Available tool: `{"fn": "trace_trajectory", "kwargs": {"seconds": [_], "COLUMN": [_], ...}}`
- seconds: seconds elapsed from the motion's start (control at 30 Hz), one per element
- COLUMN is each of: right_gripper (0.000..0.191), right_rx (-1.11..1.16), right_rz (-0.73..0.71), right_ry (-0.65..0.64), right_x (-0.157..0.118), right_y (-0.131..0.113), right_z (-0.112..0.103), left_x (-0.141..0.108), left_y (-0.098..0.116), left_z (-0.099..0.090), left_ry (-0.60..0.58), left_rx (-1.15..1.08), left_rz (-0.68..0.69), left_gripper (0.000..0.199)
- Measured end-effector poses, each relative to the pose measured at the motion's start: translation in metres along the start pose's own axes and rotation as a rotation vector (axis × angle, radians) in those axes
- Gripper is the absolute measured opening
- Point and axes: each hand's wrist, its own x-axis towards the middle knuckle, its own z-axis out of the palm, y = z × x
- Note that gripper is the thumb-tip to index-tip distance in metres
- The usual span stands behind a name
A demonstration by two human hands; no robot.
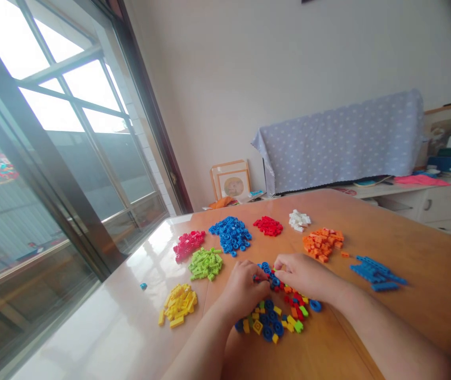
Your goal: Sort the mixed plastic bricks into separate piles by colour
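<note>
A mixed pile of small bricks and blue round pieces (268, 320) lies on the wooden table (368, 332) between my forearms. My left hand (245, 287) is at the pile's upper left, its fingers curled in around small pieces too tiny to name. Opposite it, my right hand (299, 272) reaches the pile's upper edge with thumb and fingertips close together; what they hold, if anything, is hidden. Beyond my left hand lie a lime green pile (205, 264) and a blue pile (230, 235). A yellow pile (180, 303) sits to its left.
Farther back are pink (189, 245), red (268, 226) and white (299, 220) piles. Orange bricks (322, 244) and long blue bricks (376, 273) lie at the right. One small blue piece (143, 286) is alone at the left. A glass window (91, 126) borders the table's left side.
</note>
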Motion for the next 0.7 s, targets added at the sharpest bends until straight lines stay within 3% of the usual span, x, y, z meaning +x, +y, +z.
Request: {"fn": "trace_trajectory", "kwargs": {"seconds": [0.17, 0.33, 0.53, 0.7], "right_gripper": [0.022, 0.02, 0.02, 0.021], "right_rx": [0.07, 0.102, 0.113, 0.119], "right_rz": [-0.008, -0.034, -0.041, -0.048], "right_ry": [0.051, 0.107, 0.156, 0.181], "right_x": [0.002, 0.004, 0.006, 0.007], "right_y": [-0.002, -0.001, 0.003, 0.004], "right_z": [0.002, 0.005, 0.007, 0.005], "left_x": [0.003, 0.01, 0.016, 0.017], "left_y": [-0.007, -0.021, -0.033, -0.046], "left_z": [-0.004, -0.007, -0.008, -0.007], "left_ry": [0.041, 0.091, 0.202, 0.281], "left_rx": [-0.721, -1.091, -1.178, -0.905], "left_rz": [-0.241, -0.329, -0.412, -0.36], "left_gripper": [0.02, 0.022, 0.026, 0.027]}}
